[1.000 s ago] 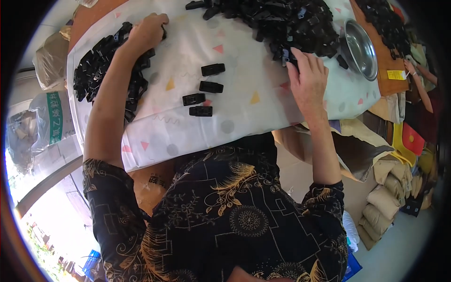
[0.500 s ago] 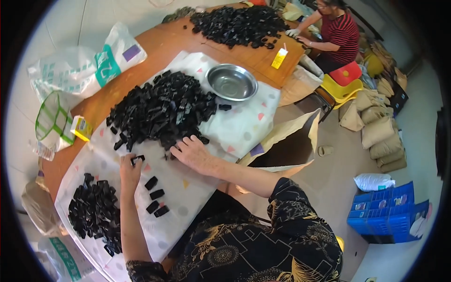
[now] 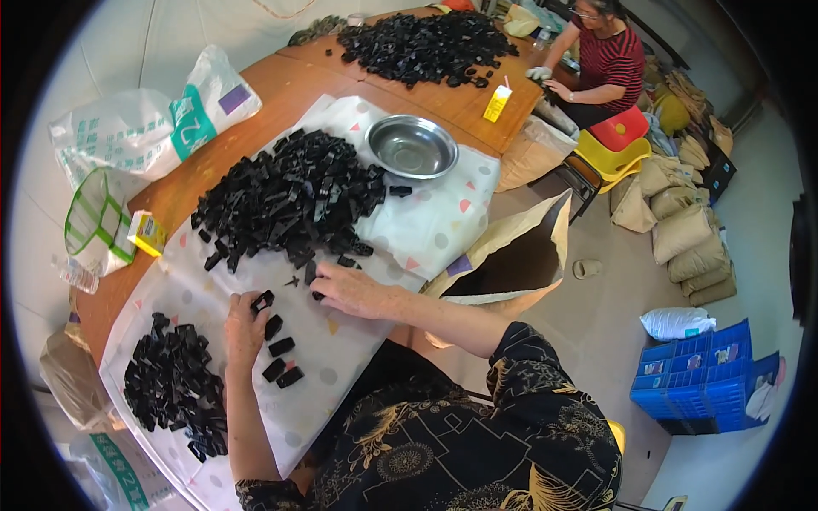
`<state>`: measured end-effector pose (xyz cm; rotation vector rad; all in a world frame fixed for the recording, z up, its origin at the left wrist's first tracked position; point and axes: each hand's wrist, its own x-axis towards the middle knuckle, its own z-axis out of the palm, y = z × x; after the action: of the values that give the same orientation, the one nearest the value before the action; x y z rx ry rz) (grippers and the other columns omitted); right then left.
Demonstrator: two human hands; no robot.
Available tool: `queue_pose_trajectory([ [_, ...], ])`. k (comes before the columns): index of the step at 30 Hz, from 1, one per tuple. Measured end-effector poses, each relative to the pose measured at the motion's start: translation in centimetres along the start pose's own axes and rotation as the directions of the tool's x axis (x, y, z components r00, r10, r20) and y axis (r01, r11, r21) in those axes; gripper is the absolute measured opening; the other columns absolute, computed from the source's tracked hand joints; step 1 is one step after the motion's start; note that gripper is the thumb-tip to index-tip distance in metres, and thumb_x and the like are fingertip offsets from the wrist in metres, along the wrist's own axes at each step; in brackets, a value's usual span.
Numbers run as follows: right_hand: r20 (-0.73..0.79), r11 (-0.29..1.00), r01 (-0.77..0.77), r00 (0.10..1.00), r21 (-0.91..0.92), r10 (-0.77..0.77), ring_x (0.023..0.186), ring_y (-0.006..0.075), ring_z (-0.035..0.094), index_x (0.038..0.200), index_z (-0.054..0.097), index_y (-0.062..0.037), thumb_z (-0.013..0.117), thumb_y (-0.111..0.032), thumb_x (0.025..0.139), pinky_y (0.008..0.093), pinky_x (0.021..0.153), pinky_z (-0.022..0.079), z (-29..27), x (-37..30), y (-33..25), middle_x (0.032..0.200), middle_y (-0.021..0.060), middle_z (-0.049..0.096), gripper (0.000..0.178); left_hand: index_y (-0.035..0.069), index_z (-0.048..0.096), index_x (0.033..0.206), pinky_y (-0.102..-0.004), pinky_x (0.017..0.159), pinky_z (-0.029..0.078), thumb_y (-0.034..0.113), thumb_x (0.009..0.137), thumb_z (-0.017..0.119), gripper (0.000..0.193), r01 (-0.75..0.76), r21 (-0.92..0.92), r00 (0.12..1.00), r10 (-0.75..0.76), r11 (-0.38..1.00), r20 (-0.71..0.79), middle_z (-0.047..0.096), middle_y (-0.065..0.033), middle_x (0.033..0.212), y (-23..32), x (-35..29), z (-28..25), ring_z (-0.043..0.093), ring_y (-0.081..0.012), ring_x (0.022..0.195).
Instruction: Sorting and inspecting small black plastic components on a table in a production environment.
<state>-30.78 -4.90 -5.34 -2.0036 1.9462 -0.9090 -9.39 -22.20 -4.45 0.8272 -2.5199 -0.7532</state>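
Free cloth (image 3: 183, 277) between black piles (image 3: 290, 192)

Brown wooden table (image 3: 460, 107), partly under white patterned cloth (image 3: 417, 223). On cloth: large heap of black parts (image 3: 290, 192), metal bowl (image 3: 412, 146) beside it, smaller heap (image 3: 175, 383), four separate parts (image 3: 281, 347). On bare wood: far black heap (image 3: 426, 47), yellow carton (image 3: 497, 102).

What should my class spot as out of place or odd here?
A lone, slipper-like object lies on the floor right of the open sack, with no matching one in view. One black piece also sits apart from the large pile, near the metal bowl.
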Motion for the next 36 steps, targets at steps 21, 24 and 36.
queue_pose_trajectory([
  [21,-0.157,0.918,0.396,0.904,-0.038,-0.397,0.090,0.0291,0.067,0.107,0.069,-0.0032,0.071,0.003,0.080,0.0370,0.079,0.055,3.2,8.5,-2.1,0.103,0.0102,0.068,0.028,0.007,0.063,0.110,-0.0447,0.082,0.053,0.015,0.082,0.068,0.029,0.116,-0.104,0.993,-0.117,0.988,-0.008,0.060,-0.0121,0.107,-0.4,-1.1,-0.1,0.065,-0.0338,0.096],
  [24,-0.113,0.870,0.474,0.865,-0.133,-0.489,0.089,0.0270,0.068,0.098,0.071,-0.0014,0.071,-0.004,0.072,0.0363,0.076,0.054,1.5,8.5,-2.8,0.100,0.0107,0.070,0.025,0.006,0.063,0.109,-0.0454,0.083,0.052,0.017,0.083,0.069,0.029,0.056,-0.092,0.998,-0.057,0.994,-0.003,0.061,-0.0156,0.108,0.5,-0.9,-0.6,0.063,-0.0376,0.098],
  [36,-0.245,0.845,0.462,0.815,-0.270,-0.525,0.098,0.0222,0.061,0.099,0.067,-0.0054,0.061,-0.015,0.081,0.0367,0.083,0.049,6.0,6.6,-2.3,0.098,0.0047,0.059,0.021,0.003,0.062,0.106,-0.0382,0.068,0.047,0.004,0.079,0.070,0.028,0.029,-0.164,0.996,-0.042,0.986,-0.078,0.057,-0.0125,0.096,0.1,-2.0,0.4,0.056,-0.0281,0.072],
])
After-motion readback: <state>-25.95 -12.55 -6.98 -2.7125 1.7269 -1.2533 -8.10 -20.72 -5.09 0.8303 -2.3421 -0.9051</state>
